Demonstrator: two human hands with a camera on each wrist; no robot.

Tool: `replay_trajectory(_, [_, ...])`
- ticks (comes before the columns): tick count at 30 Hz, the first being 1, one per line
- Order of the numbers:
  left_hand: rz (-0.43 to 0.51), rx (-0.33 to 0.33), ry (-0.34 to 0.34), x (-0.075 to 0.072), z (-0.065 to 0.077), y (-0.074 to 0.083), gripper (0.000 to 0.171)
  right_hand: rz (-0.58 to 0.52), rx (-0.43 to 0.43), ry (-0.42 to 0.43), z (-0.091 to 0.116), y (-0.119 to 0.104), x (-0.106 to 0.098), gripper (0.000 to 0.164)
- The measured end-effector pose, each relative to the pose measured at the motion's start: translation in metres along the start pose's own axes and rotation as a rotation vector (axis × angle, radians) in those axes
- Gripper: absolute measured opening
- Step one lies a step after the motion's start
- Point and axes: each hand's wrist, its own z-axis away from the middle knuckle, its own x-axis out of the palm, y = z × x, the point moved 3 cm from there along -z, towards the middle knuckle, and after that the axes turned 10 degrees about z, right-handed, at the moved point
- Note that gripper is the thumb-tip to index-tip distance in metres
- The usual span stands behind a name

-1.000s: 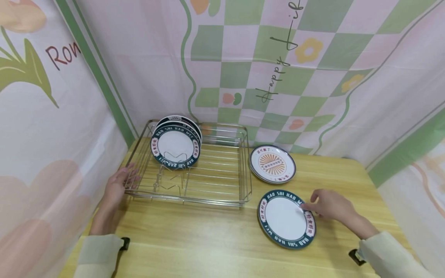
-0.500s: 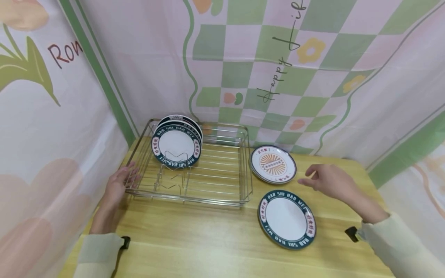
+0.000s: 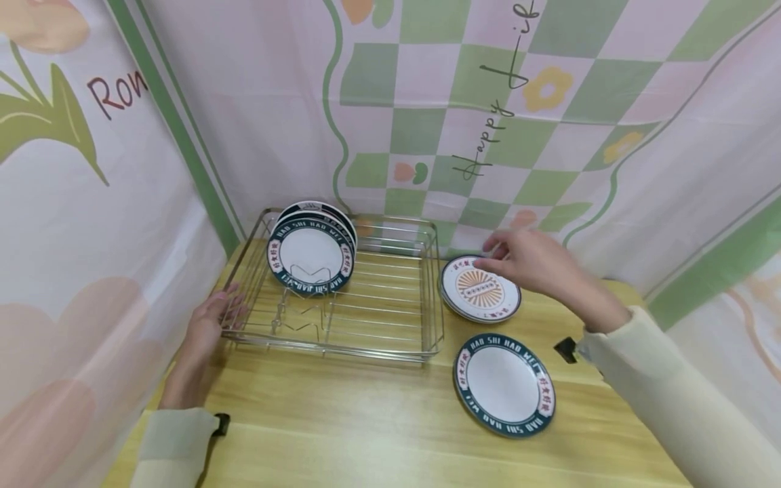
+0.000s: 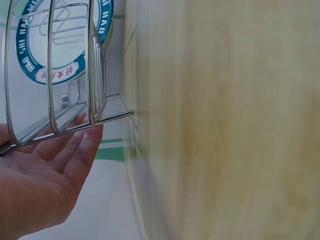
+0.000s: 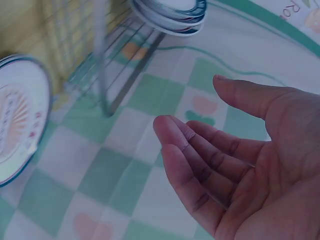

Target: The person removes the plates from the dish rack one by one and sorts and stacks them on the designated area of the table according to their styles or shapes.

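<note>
My left hand (image 3: 204, 324) rests against the left side of the wire dish rack (image 3: 378, 354), touching it with fairly straight fingers (image 4: 82, 155). Inside the rack, toward its back left, several plates (image 3: 310, 254) stand tilted; the front one has a dark green lettered rim. My right hand (image 3: 529, 261) hovers over the back edge of a white plate (image 3: 478, 291) with an orange sunburst, partly covering its rim. In the right wrist view, that hand's fingers (image 5: 195, 195) are loosely bent, with nothing held. A green-rimmed plate (image 3: 505, 385) lies flat nearer the front.
The wooden table (image 3: 342, 427) carries the rack and plates. The sunburst plate lies just right of the rack, apparently on another plate. A checkered curtain (image 3: 421, 132) hangs behind, and a white cloth with printed flowers (image 3: 140, 224) borders the left.
My right hand has moved from the edge of the green-rimmed plate back and left, to above the sunburst plate. The left hand stays at the rack, and the plates have not moved.
</note>
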Motion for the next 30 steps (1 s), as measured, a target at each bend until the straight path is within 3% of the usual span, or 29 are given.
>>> replay_trajectory(9, [0.014,-0.005,0.01,-0.001,0.0,0.0,0.06,-0.055,-0.132,0.039,-0.045,-0.046,-0.01,0.036])
replay_trajectory(16, [0.061,0.013,0.014,-0.002,0.0,0.002,0.059,-0.079,-0.301,0.041,-0.083,-0.087,-0.009,0.037])
replay_trajectory(24, [0.052,0.012,0.007,-0.002,-0.001,0.0,0.059,-0.124,-0.347,-0.014,-0.119,-0.121,0.012,0.038])
replay_trajectory(30, [0.056,0.005,-0.008,-0.001,-0.001,-0.001,0.059,-0.136,-0.424,0.008,-0.14,-0.138,0.034,0.027])
